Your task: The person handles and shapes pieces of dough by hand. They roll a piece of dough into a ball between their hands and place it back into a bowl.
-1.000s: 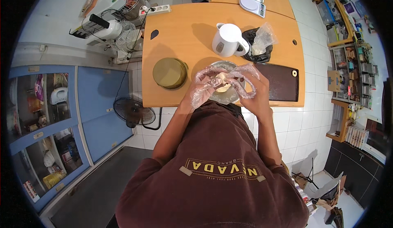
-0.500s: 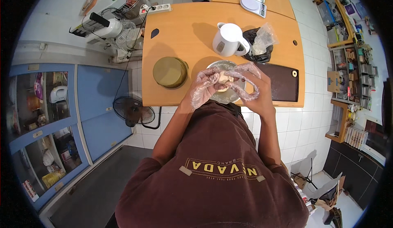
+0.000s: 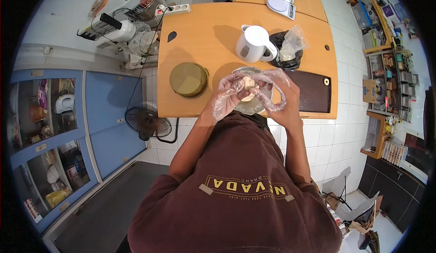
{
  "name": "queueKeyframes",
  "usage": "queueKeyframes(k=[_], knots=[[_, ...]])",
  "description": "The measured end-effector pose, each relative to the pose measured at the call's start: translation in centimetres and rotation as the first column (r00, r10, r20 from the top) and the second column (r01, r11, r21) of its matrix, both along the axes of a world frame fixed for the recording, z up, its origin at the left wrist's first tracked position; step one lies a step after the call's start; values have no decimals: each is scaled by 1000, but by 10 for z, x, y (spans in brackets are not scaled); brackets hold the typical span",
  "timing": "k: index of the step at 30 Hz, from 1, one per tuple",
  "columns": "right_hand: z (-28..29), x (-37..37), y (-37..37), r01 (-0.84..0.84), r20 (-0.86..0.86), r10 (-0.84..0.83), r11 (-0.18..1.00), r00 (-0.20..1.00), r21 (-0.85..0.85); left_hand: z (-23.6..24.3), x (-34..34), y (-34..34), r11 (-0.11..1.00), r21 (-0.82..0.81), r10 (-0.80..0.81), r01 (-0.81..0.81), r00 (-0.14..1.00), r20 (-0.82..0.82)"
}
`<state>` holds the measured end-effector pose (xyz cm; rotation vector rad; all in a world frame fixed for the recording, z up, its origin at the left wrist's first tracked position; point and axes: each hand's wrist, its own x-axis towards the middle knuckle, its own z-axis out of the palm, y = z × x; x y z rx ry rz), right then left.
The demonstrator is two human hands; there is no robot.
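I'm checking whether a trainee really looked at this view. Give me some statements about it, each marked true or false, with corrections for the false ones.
1. The left hand and right hand are both at the pale dough, above a metal bowl. True.
2. A dark tray lies to the right of the bowl. True.
3. Three ring-shaped pieces lie on the tray. False: only one pale ring shows there.
4. A white kettle stands beside a black bag. True.
5. The kettle is nearer the person than the bowl. False: it stands farther away.
6. The right hand rests on the tray. False: it is at the dough.
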<state>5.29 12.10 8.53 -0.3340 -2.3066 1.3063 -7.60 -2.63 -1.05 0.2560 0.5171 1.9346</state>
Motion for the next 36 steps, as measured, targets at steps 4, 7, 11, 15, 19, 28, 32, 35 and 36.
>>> queueKeyframes(k=[4,7,11,15,19,28,32,35,36], knots=[[-17,1,3,10,-83,6,983,996,184,-1,-1,-1,1000,4,8,-9,1000,29],[-19,0,2,23,-94,-2,974,996,224,-1,0,-2,1000,1,0,0,1000,30],[-18,0,2,7,-78,12,971,997,238,4,1,-3,998,-57,33,-35,999,-29],[-18,0,1,23,-58,-10,974,998,226,2,3,-4,997,-61,50,-54,997,-61],[-9,-3,-1,9,-40,-7,999,999,43,3,3,-5,995,-79,58,-62,997,-49],[-6,-4,-4,47,-62,-38,989,997,142,1,5,-2,990,-45,128,-134,986,-103],[-8,-2,-3,32,-71,-18,979,997,202,7,4,-3,987,-58,139,-151,974,-178],[-14,-4,-4,77,-68,-63,969,996,235,13,5,-4,985,-74,139,-156,971,-193],[-12,-4,-4,76,-68,-62,969,996,234,15,6,-5,982,-84,153,-172,969,-193]])
